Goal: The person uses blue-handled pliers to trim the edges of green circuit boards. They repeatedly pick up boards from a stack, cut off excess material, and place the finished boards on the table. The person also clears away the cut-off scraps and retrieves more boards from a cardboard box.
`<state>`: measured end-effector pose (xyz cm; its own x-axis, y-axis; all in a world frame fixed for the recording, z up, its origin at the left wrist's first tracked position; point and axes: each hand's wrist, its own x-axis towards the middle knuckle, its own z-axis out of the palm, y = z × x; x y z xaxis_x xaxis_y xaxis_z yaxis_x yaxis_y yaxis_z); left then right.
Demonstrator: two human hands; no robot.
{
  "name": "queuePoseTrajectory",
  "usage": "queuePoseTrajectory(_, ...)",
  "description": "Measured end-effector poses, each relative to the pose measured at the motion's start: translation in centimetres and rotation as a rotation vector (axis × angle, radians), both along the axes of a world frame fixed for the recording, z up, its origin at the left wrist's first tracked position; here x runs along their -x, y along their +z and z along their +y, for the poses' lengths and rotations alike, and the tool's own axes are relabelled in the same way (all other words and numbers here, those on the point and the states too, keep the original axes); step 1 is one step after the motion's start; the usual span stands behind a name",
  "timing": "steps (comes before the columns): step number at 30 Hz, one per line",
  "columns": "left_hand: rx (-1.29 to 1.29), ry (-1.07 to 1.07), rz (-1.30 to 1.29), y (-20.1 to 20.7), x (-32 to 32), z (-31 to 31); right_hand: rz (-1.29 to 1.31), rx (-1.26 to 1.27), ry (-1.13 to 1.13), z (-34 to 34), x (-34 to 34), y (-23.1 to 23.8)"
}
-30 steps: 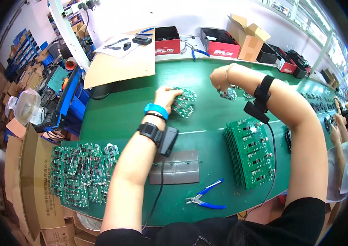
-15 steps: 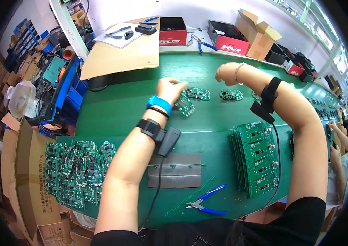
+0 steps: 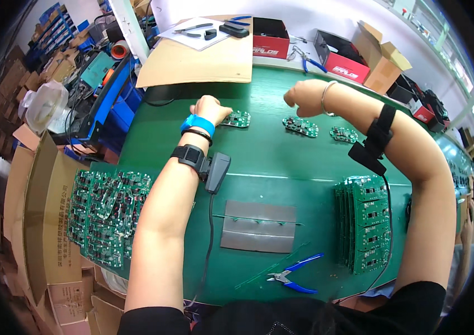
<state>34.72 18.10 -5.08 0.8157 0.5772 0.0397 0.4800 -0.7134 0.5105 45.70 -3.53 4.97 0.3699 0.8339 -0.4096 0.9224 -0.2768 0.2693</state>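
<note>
My left hand (image 3: 210, 109) is over the far middle of the green bench, its fingers closed at the left end of a small green circuit board (image 3: 237, 119). That end of the board is hidden by the hand. To the right, my right hand (image 3: 307, 97) hovers with fingers curled and nothing visible in them. Below it lies a second circuit board (image 3: 300, 127), apart from the hand. A third board (image 3: 344, 134) rests further right, near my right wrist strap.
At the left lies a pile of populated boards (image 3: 106, 218); at the right stands a stack of green board panels (image 3: 364, 223). Between them are a grey mat (image 3: 259, 237) with a thin green strip across it, and blue-handled cutters (image 3: 295, 273). Boxes and cardboard (image 3: 203, 61) line the back.
The view has shifted, so the bench items appear further right. My left hand has moved left with the board, which was tilted beside the others. My right hand remains raised, fingers curled.
</note>
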Motion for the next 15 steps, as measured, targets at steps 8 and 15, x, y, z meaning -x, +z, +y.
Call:
queuePoseTrajectory(8, 1.160, -0.577, -0.229, 6.4, 2.4, -3.2, 0.286, -0.869, 0.043, 5.7, 1.1, 0.7)
queuePoseTrajectory(15, 0.922, 0.025, -0.499, 4.5, 3.2, 2.2, 0.163, -0.716, -0.184, 10.4, 2.2, -1.7)
